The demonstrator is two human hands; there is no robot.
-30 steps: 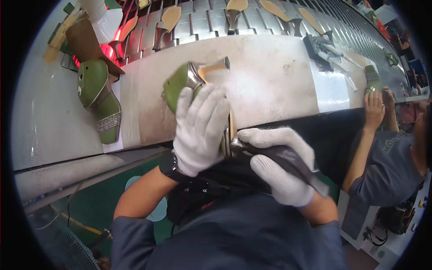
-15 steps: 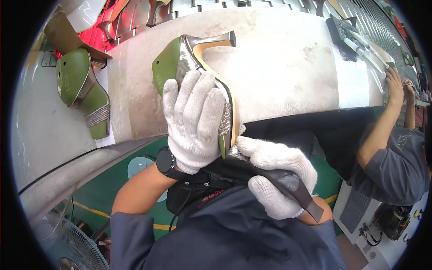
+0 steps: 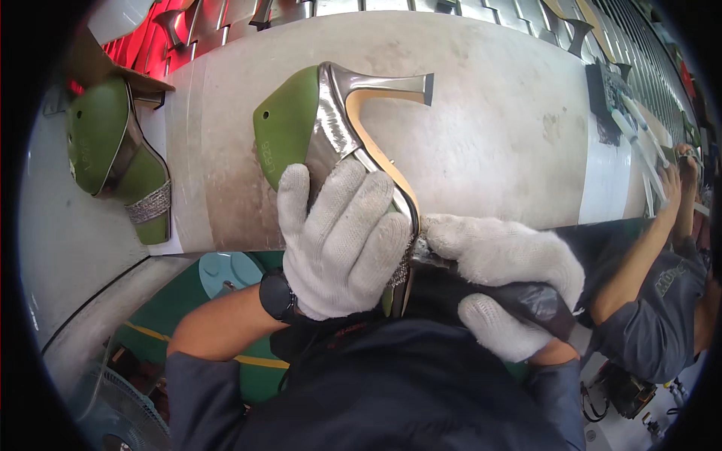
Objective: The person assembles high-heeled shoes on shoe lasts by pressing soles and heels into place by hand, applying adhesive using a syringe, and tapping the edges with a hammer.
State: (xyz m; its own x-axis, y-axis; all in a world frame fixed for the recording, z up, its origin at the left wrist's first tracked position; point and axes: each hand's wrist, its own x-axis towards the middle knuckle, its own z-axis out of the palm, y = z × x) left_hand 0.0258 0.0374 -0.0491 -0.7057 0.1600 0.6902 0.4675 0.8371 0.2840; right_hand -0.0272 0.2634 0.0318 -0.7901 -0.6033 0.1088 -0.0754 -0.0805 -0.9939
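Observation:
A high-heeled shoe lies on its side on a green last (image 3: 289, 120), with a shiny metallic heel (image 3: 391, 85), a tan sole (image 3: 368, 135) and a glittery strap mostly under my fingers. My gloved left hand (image 3: 342, 248) wraps over the middle of the shoe and grips it. In my gloved right hand (image 3: 519, 263) is a dark hand tool with a wrapped-looking handle (image 3: 535, 304). Its metallic front end touches or nearly touches the sole edge beside the strap; the exact contact is hidden. What kind of tool it is, I cannot make out.
A second green-lasted shoe (image 3: 147, 180) sits at the left, beside a brown cardboard piece (image 3: 101, 64). Slatted conveyor (image 3: 361, 6) with heels runs behind the pale work surface (image 3: 489, 128). White tubes (image 3: 635, 128) lie at right, near a co-worker's arm (image 3: 639, 248). A fan (image 3: 124, 413) stands lower left.
The tool's front end has shifted along the sole edge, from near the toe toward the heel. My left hand keeps its grip on the shoe. The whole view has moved somewhat.

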